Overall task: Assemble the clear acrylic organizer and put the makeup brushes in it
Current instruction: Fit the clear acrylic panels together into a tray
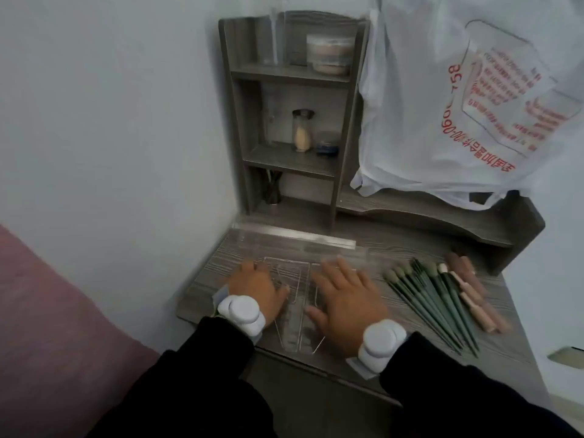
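Acrylic panels point(298, 279) flat on desk point(410, 248), assembly not begun; right hand point(344, 298) laid on them, fingers spread; grip of left hand point(252, 289) not discernible; one panel must be lifted, slotted

Grey wooden shelf unit point(343, 99), jar of pale grains point(302, 131), white printed plastic bag point(442, 99), pink cloth point(47, 327)

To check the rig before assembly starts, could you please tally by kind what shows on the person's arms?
Hands: 2, left hand, right hand
White wrist devices: 2, left wrist device, right wrist device
Black sleeves: 2, left sleeve, right sleeve
Total: 6
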{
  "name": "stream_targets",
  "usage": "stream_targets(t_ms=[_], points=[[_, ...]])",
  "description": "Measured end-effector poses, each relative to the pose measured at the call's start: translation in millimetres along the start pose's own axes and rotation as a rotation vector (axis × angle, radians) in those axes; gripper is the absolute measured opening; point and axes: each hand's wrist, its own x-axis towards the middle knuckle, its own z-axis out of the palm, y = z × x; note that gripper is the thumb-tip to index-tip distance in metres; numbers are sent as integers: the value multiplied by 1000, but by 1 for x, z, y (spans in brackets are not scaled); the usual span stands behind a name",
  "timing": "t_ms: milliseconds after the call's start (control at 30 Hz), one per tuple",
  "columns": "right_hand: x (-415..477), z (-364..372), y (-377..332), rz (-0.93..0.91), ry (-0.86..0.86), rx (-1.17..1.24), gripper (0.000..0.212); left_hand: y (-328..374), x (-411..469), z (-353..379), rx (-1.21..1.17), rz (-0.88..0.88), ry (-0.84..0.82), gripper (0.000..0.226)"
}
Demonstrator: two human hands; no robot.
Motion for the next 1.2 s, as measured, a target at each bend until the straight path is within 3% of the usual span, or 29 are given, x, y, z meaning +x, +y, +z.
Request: stream_targets(t_ms=[200,267,367,667,767,867,1033,1200], points=[[7,21,-28,-110,-14,-7,95,4,14,0,-94,-88,-71,85],[9,26,-28,-111,-8,-5,97,5,19,1,-136,-118,-88,78],[9,35,-30,-105,21,38,91,1,30,4,-278,-144,-99,34],[5,56,-30,-115,163,54,74,2,44,16,-438,-196,-53,33],[4,58,-31,-120,145,59,75,0,48,14,-489,-230,-108,40],[3,59,-29,-139,152,73,76,-1,52,4,-608,-230,-192,34],[5,55,-25,-159,123,116,81,0,48,4,-804,-219,-75,25],[6,48,-16,-246,85,235,91,7,35,14,-947,-84,14,13]])
